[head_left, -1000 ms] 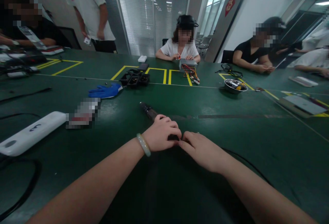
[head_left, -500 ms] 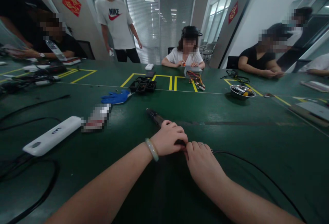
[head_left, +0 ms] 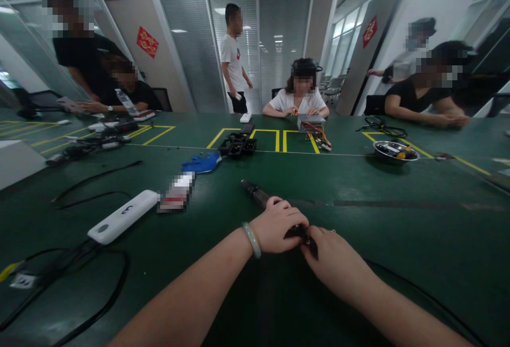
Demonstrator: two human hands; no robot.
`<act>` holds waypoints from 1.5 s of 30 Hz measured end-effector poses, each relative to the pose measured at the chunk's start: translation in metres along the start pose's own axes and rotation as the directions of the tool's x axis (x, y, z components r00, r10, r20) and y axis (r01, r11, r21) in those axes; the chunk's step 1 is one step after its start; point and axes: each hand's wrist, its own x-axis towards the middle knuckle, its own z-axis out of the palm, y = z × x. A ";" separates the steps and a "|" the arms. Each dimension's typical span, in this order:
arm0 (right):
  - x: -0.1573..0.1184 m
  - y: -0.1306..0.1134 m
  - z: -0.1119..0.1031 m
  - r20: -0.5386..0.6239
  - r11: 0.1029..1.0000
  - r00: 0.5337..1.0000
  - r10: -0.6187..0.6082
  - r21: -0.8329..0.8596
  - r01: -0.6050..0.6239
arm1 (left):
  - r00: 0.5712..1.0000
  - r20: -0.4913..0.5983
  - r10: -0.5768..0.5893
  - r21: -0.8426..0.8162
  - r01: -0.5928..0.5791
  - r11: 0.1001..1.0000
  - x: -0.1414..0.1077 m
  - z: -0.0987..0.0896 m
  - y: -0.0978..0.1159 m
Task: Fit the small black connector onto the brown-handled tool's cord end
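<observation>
A dark, long tool (head_left: pixel 255 194) lies at a slant on the green table, its narrow tip pointing up and left. My left hand (head_left: pixel 281 226), with a pale bangle at the wrist, is wrapped round its rear part. Close against it, my right hand (head_left: pixel 329 248) pinches a small dark piece at the tool's back end; the fingers hide most of it. From beneath my right wrist a black cable (head_left: pixel 414 279) runs toward the lower right.
Left lie a white power bank-like box (head_left: pixel 123 217), a blue glove (head_left: pixel 202 163) and black cables (head_left: pixel 115 296). Black parts (head_left: pixel 239 145) lie ahead, a metal bowl (head_left: pixel 395 153) at right. A seated person (head_left: pixel 298 97) handles a grey box with wires (head_left: pixel 311 123); others are around.
The view has shifted, so the table items appear farther right and lower. My hands have parted slightly, showing more of the dark piece between them. The standing person in white has turned sideways.
</observation>
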 end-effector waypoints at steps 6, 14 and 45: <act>-0.002 0.014 -0.016 0.154 0.935 0.988 -0.013 0.352 -0.042 | 1.000 0.006 0.018 -0.052 -0.018 0.999 0.000 -0.001 -0.004; 0.011 0.042 -0.029 0.264 0.913 0.964 -0.046 0.402 -0.067 | 0.999 0.019 0.034 -0.043 -0.033 0.999 0.003 0.001 -0.006; 0.025 0.055 -0.009 0.310 0.763 0.949 0.049 0.602 -0.236 | 0.999 0.035 0.029 -0.049 -0.028 0.998 0.004 0.002 -0.008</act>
